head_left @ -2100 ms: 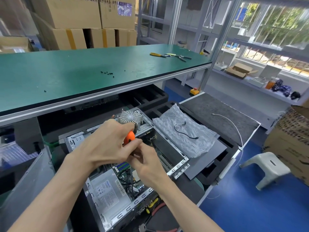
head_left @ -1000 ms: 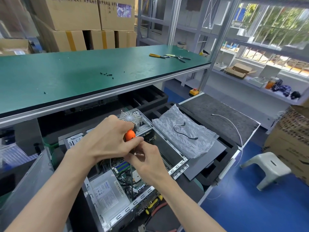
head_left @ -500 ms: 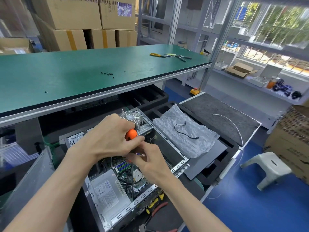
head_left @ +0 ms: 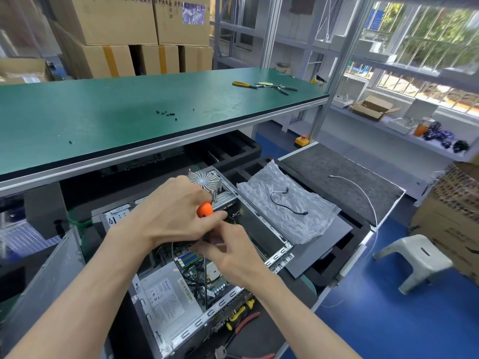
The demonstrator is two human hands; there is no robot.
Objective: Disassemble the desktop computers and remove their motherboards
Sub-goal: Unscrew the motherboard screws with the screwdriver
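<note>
My left hand [head_left: 176,216] grips the orange-capped screwdriver [head_left: 204,209]; my right hand [head_left: 233,257] pinches its shaft above the motherboard [head_left: 191,270], low inside the open case [head_left: 278,256] (fragile, I'd lift it by edges).

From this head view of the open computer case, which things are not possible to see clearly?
- Screwdriver tip: lost among the cables in the computer case.
- Screw being worked: not visible.
- Screwdriver grip: covered by the left hand and right hand.
- Power supply label: print too small.
- Pliers: partly behind the case edge.
</note>
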